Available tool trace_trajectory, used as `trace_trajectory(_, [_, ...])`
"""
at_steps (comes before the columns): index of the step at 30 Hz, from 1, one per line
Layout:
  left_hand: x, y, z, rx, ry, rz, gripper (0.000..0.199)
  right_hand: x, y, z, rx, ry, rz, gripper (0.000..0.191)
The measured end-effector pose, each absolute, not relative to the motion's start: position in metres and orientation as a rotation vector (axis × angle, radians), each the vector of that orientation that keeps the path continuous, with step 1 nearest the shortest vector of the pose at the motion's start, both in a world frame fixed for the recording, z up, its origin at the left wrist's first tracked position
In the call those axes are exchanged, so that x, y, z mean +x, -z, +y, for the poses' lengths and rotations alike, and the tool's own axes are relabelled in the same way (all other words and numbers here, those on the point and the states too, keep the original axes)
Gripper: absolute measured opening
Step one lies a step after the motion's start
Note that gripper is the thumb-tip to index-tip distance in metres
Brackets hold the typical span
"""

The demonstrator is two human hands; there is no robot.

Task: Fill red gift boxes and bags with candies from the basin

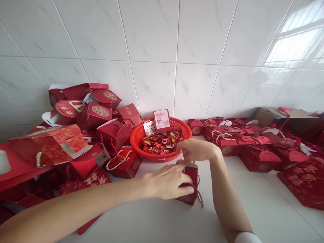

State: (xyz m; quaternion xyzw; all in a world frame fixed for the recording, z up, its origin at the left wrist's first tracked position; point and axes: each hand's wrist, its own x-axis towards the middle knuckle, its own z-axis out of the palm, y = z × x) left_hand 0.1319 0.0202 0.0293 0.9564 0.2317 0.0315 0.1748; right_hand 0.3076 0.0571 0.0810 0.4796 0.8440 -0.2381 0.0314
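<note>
A small dark red paper gift box [193,175] with a twisted cord handle stands on the white surface in front of me. My left hand [169,182] is wrapped over its left side and top, the thumb lying across the near face. Just behind the box's top edge, my right hand [198,150] has its fingers curled downward, close to the basket's rim; whatever they hold, if anything, is hidden. Beyond both hands sits a red plastic basket [134,143] filled with wrapped candies [162,141]. Two printed cards stand in it, a pink one [162,120] and a white one [149,128].
On the left, red gift boxes [98,114] lie heaped, many with open flaps. Rows of closed red boxes [260,157] stand at the right, beside a brown cardboard box [293,116]. A white tiled wall [154,77] rises behind the basket.
</note>
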Motion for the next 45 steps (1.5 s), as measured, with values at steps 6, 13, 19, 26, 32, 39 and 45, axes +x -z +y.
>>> trace_trajectory(6, [0.131,-0.015,0.033,2.778,-0.253,1.06,0.039,0.307,-0.084,0.053,1.406,0.795,2.652,0.022])
trace_trajectory(13, [0.125,0.001,0.034,2.828,-0.492,0.978,0.048,0.308,-0.085,0.055,1.448,0.949,2.58,0.018])
trace_trajectory(19, [0.122,0.002,0.027,2.782,-0.211,0.966,0.038,0.336,-0.086,0.043,1.551,0.901,2.698,0.02])
trace_trajectory(26, [0.122,-0.014,0.017,2.566,-0.055,1.043,0.047,0.366,-0.028,0.02,1.746,0.889,2.361,0.025])
trace_trajectory(32, [0.114,-0.027,0.019,2.369,-0.009,1.052,0.05,0.367,0.002,0.02,1.582,1.481,2.559,0.015])
trace_trajectory(39, [0.103,-0.016,0.021,2.24,-0.195,1.05,0.056,0.369,0.025,0.027,1.652,2.335,2.345,0.04])
trace_trajectory(45, [0.105,-0.007,0.012,1.952,-0.421,1.126,0.061,0.372,0.016,0.022,1.698,2.5,2.252,0.037])
